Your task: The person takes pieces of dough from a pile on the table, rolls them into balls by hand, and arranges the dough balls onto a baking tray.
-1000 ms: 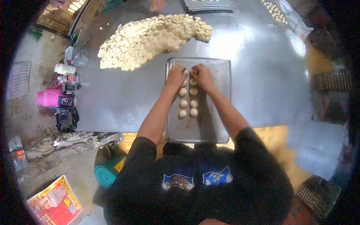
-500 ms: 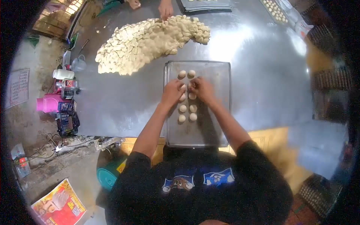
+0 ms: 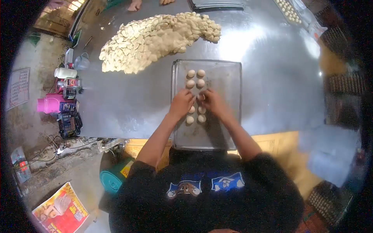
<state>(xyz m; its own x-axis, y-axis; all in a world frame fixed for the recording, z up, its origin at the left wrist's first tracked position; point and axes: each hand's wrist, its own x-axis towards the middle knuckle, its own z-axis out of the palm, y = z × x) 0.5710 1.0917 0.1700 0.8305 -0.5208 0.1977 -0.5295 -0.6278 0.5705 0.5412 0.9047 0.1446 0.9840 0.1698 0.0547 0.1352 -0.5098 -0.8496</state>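
A dark metal baking tray (image 3: 227,116) lies before me, with pale round dough balls (image 3: 190,83) set on it in two columns. Over the left column, my left hand (image 3: 182,104) is closed with its fingertips bunched at a ball they mostly hide. Beside it, my right hand (image 3: 214,103) pinches at the matching ball of the right column, of which a pale bit shows. Further balls sit above and below both hands.
Beyond the tray, a big heap of dough pieces (image 3: 155,44) covers part of the metal table (image 3: 276,85). Another person's hand (image 3: 135,5) rests past it. Stacked trays (image 3: 217,4) stand at the back; a pink container (image 3: 50,104) and jars line the left edge.
Both my hands have moved down the columns toward me by about one row, uncovering the second pair of balls. The other person's hand has drawn back from the dough heap.
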